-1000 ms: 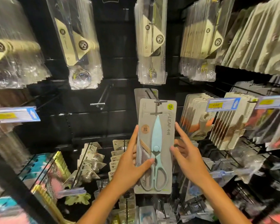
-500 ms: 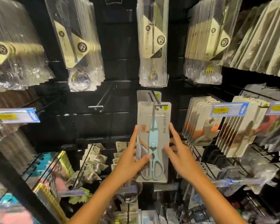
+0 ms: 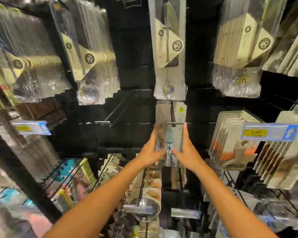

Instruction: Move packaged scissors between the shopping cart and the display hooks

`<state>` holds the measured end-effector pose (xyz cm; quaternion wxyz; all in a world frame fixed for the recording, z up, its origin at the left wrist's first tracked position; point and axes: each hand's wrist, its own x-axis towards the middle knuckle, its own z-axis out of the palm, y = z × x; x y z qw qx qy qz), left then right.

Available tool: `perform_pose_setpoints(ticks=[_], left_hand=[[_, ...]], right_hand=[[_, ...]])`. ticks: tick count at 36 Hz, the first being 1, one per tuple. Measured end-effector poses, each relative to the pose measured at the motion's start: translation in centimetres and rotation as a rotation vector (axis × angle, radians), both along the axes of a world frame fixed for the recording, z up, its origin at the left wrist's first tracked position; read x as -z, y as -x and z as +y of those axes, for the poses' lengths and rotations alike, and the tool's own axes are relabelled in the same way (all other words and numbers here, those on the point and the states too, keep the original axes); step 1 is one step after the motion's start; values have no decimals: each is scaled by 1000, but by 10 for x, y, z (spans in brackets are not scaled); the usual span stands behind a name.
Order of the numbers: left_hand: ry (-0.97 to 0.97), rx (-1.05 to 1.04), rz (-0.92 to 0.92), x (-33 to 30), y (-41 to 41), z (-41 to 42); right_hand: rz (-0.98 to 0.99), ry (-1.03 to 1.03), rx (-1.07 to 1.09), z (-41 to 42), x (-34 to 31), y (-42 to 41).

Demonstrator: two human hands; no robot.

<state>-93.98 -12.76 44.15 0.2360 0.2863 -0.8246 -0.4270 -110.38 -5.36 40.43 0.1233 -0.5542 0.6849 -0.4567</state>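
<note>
A grey card pack of pale blue scissors (image 3: 169, 140) hangs at the centre of the dark display wall, on a black display hook (image 3: 172, 115) whose tip shows above the pack. Another scissors pack (image 3: 162, 110) sits behind it on the same hook. My left hand (image 3: 150, 152) grips the front pack's left edge, thumb across its face. On the right edge, my right hand (image 3: 187, 152) holds it with a long finger pointing up the side. The view is blurred by motion.
Clear bags of cutlery (image 3: 169, 48) hang above. An empty hook (image 3: 117, 110) juts out to the left of the scissors. Carded kitchen tools with a blue and yellow price tag (image 3: 268, 133) fill the right; more packs (image 3: 144, 186) hang below my arms.
Both hands have pushed the scissors pack farther back along the hook toward the wall, and my arms are stretched out more. The camera has moved closer and tilted.
</note>
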Motion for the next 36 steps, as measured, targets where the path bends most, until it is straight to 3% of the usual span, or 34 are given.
perform_pose_setpoints(ticks=[7,15,20,27,36], left_hand=[[33,-32,-84,11,4,-20],[149,-93,-357,37,-33,-15],[313,-70,-397,49,-75,-3],[506,35,-424,67,-165,28],[465,-9,-394,106,-341,92]], right_hand=[[-67,-15,26,-19,16,18],[34,-139,127,35,45,2],[131,-215,54,55,59,-17],[195,-283,-141,75,58,-86],[277,-414,-394,97,58,-234]])
